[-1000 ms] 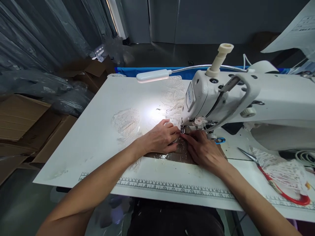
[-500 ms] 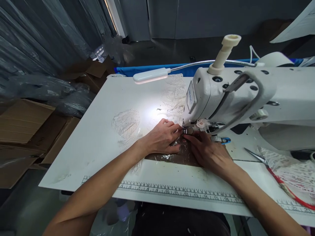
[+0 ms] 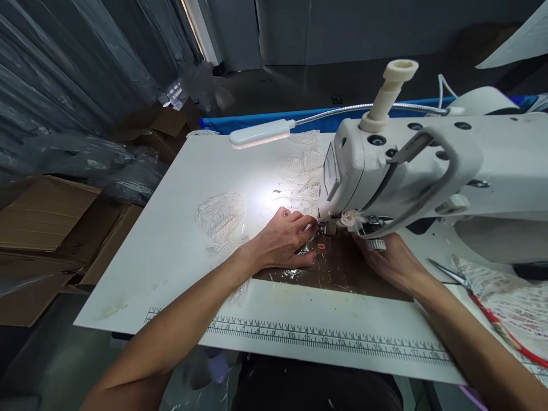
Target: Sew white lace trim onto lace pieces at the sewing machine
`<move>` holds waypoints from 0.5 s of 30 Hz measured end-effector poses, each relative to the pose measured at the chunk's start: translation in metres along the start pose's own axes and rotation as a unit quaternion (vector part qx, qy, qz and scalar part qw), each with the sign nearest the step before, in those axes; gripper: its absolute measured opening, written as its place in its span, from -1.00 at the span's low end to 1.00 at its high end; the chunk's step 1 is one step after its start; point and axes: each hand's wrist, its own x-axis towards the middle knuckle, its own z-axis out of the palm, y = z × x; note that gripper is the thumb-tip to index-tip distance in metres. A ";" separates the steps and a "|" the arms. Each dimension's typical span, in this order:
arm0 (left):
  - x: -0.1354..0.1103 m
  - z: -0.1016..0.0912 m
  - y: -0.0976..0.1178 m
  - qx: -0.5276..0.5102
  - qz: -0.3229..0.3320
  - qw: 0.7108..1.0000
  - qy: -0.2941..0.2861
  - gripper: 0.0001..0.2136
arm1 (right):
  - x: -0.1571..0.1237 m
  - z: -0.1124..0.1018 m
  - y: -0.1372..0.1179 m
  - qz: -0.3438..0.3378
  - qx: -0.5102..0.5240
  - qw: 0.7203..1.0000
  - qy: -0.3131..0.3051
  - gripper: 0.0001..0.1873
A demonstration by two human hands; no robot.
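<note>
My left hand [image 3: 285,240] lies flat on the table beside the presser foot [image 3: 327,229] of a white sewing machine [image 3: 428,165], its fingertips pressing white lace [image 3: 302,171] near the needle. My right hand [image 3: 391,260] sits to the right of the needle, under the machine head, its fingers partly hidden behind the machine. A brown plate [image 3: 342,268] covered with shiny film lies between the hands. A small red mark shows on it near the foot.
A gooseneck lamp [image 3: 261,132] lights the white table [image 3: 180,240], which has a printed ruler [image 3: 325,339] along its front edge. More lace [image 3: 220,214] lies to the left. Red-handled scissors [image 3: 483,308] and lace lie at right. Cardboard boxes [image 3: 47,217] stand at left.
My right hand has moved from the needle area rightward under the machine head, uncovering the brown plate. My left hand stays by the presser foot. The view shifted slightly.
</note>
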 end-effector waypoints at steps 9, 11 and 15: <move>0.001 0.005 0.000 -0.035 -0.030 0.999 0.020 -0.71 | -0.014 0.001 0.001 0.060 0.029 0.997 0.046 -0.78; 0.002 0.006 -0.003 -0.053 -0.037 0.998 0.012 -0.72 | -0.015 0.003 0.004 0.046 0.007 0.998 0.053 -0.77; 0.004 0.006 -0.015 -0.083 -0.047 0.995 0.000 -0.76 | -0.016 0.004 0.009 0.010 -0.022 0.999 0.045 -0.74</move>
